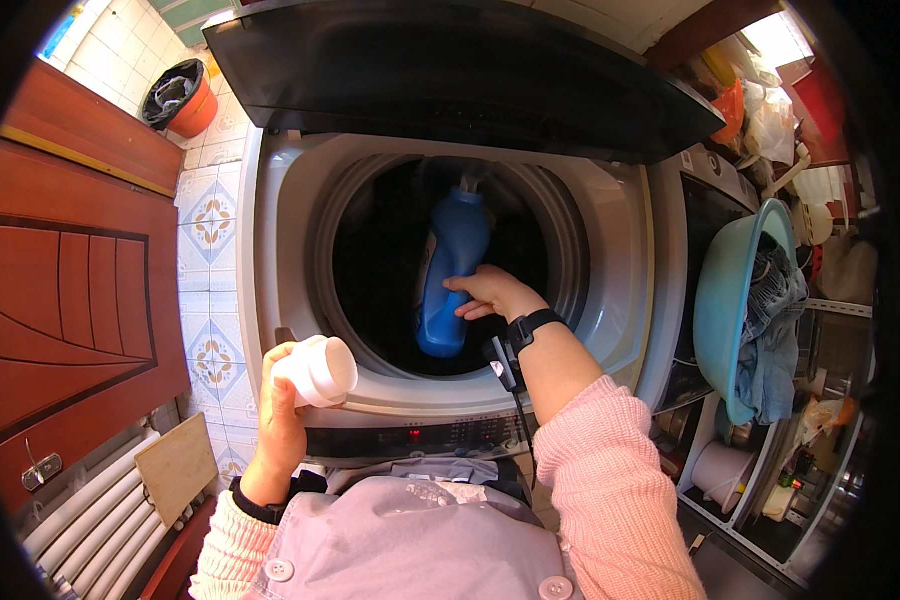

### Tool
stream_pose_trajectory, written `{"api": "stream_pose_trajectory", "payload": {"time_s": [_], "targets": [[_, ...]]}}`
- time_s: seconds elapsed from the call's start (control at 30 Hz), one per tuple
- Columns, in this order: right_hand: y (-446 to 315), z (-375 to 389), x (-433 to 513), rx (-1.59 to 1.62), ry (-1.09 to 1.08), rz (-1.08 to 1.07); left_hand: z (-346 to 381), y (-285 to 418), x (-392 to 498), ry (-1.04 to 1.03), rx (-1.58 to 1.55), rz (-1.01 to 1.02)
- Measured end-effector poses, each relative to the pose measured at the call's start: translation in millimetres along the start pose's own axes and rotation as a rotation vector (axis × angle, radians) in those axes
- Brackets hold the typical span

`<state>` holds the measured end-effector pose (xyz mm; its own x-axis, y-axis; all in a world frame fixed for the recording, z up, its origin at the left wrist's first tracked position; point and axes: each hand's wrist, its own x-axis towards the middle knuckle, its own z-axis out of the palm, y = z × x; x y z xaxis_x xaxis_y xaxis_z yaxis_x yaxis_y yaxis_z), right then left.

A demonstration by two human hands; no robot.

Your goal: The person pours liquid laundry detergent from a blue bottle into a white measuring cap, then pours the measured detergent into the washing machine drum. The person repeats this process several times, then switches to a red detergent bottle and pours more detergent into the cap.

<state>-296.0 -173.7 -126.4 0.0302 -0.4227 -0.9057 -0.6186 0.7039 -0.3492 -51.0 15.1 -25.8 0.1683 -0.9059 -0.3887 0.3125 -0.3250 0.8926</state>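
Note:
A top-loading washing machine stands before me with its dark lid raised. My right hand grips the handle of a blue plastic detergent bottle over the dark drum opening. The bottle's uncapped neck points away from me and its base towards me; whether liquid is flowing out I cannot tell. In my left hand is a white plastic bottle cap, held above the machine's near left rim. Below it, the control panel shows a lit red display. What lies in the drum is too dark to make out.
On the right, a light blue basin holding denim clothes rests tilted near a second appliance and a cluttered rack. To the left are a reddish wooden door, a white radiator and a lined orange bin.

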Motion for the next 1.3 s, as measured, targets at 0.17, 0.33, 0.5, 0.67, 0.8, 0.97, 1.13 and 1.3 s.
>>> {"api": "stream_pose_trajectory", "payload": {"time_s": [0.17, 0.33, 0.5, 0.67, 0.8, 0.97, 1.13, 1.3], "targets": [[0.1, -0.8, 1.5, -0.007, -0.02, -0.004, -2.3, -3.5, 1.3, -0.01, 0.044, 0.025], [1.3, -1.3, 2.2, 0.005, -0.027, -0.008, -1.7, -3.6, 0.8, -0.002, 0.021, 0.015], [2.3, -1.4, 4.8, 0.012, -0.04, -0.007, -1.3, -2.6, 0.5, 0.01, 0.033, 0.006], [3.2, -1.7, 6.3, 0.014, -0.048, -0.011, -1.9, -3.0, 1.0, 0.006, 0.043, 0.003], [2.8, -1.6, 5.5, 0.016, -0.051, -0.012, -1.1, -1.1, -0.1, 0.002, 0.013, -0.002], [1.4, -1.4, 3.3, 0.01, -0.033, -0.011, -0.6, -0.5, 0.1, 0.001, -0.008, -0.003], [-0.9, -0.9, 0.9, 0.008, -0.027, 0.008, -1.1, -1.5, -0.2, 0.008, -0.023, -0.01], [-1.7, -1.1, -1.9, 0.005, -0.021, 0.001, -1.1, -0.6, 0.2, -0.004, -0.009, -0.005]]}}
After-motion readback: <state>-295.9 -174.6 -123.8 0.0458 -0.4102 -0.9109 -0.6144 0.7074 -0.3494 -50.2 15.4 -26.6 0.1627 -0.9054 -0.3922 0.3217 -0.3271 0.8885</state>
